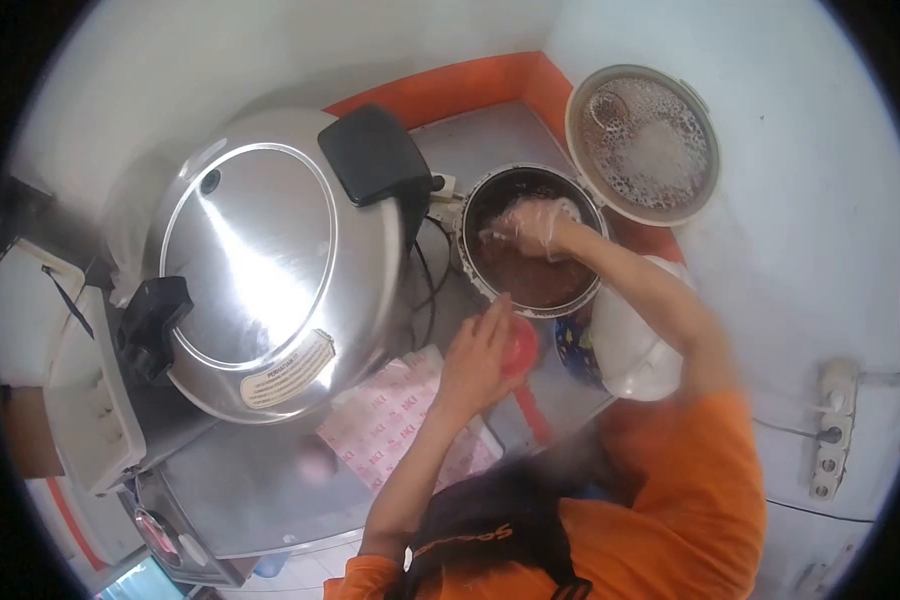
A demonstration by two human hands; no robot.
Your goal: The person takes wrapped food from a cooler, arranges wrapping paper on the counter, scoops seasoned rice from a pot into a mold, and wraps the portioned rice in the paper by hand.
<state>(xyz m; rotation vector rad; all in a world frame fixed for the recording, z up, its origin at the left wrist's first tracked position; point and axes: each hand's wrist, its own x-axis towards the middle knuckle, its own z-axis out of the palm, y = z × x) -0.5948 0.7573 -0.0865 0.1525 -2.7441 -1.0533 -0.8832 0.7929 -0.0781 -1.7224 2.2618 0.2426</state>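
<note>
1. A grey bench [230, 500] has orange edging [440, 85] along the pale wall [770, 190].
2. On it, the pot [483, 202] of brown mixture [540, 286] stands beside a large silver cooker [255, 240].
3. Right hand [536, 228], in clear plastic: inside the pot, finger grip unclear.
4. Left hand [476, 356]: fingers extended beside a red utensil [519, 348]; I cannot tell whether they grip it.
5. Printed paper [382, 418] lies nearby; a power strip [834, 430] sits at far right.

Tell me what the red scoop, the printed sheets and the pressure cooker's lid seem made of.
Red scoop: probably smooth plastic, given its even, solid colour.
Printed sheets: likely paper, possibly coated; thin, flat, pink-patterned.
Pressure cooker's lid: apparently polished metal, steel or aluminium, judging by its bright, streaked reflections.
</note>
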